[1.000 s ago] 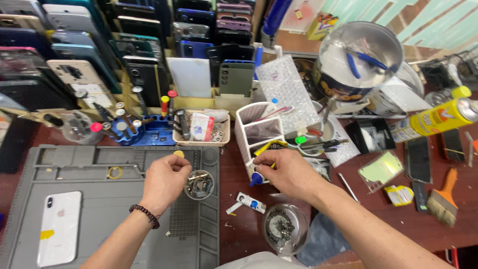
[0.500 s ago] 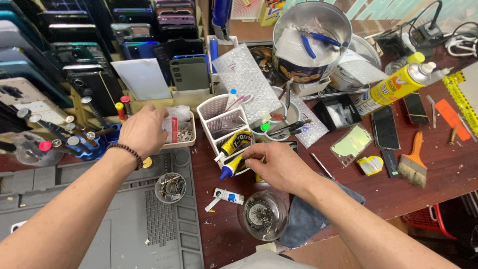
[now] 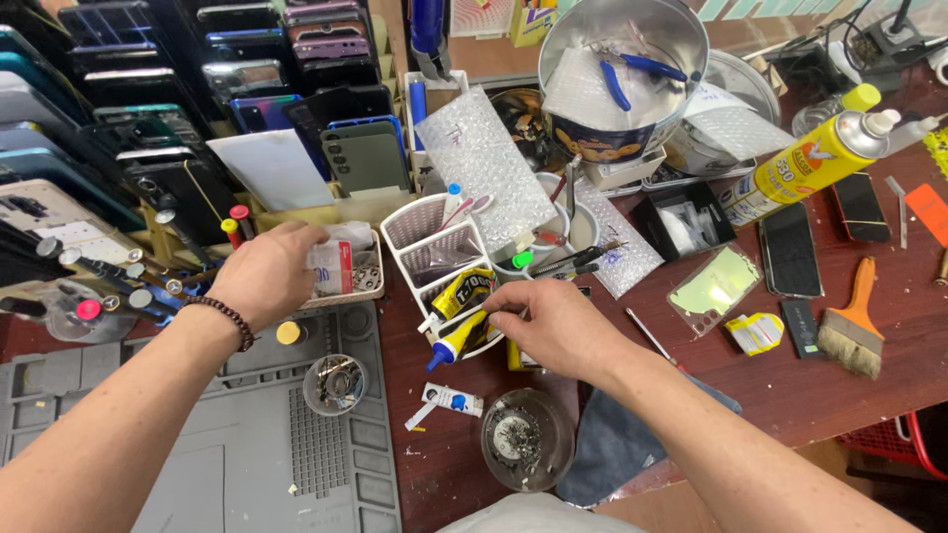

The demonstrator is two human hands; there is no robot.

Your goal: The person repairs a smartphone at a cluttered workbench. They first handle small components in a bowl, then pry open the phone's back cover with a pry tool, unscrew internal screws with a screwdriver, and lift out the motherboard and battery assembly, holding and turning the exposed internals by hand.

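My left hand [image 3: 265, 276], a bead bracelet on its wrist, lies over a small beige tray [image 3: 363, 286] of tiny metal parts, fingers curled down into it; what they touch is hidden. A yellow round cap [image 3: 288, 333] lies on the mat just below the palm. My right hand [image 3: 553, 326] pinches the rear end of a glue tube with a blue tip [image 3: 452, 347], which leans out of a white mesh organiser [image 3: 423, 229]. A black and yellow tube [image 3: 472, 291] stands in the same organiser, just above my fingers.
A grey work mat [image 3: 197, 464] carries a small round cup of screws [image 3: 334, 383]. Near me sit a glass dish [image 3: 526, 439], a small white tube [image 3: 444, 400] and a grey cloth [image 3: 617, 449]. Racks of phones [image 3: 148, 128] fill the back left. A metal pot [image 3: 622, 69], spray can [image 3: 810, 163] and brush [image 3: 851, 326] stand right.
My left hand has gone from the mat, where the yellow cap now lies, up to the parts tray. My right hand stays at the blue-tipped tube. The view has tilted down and right.
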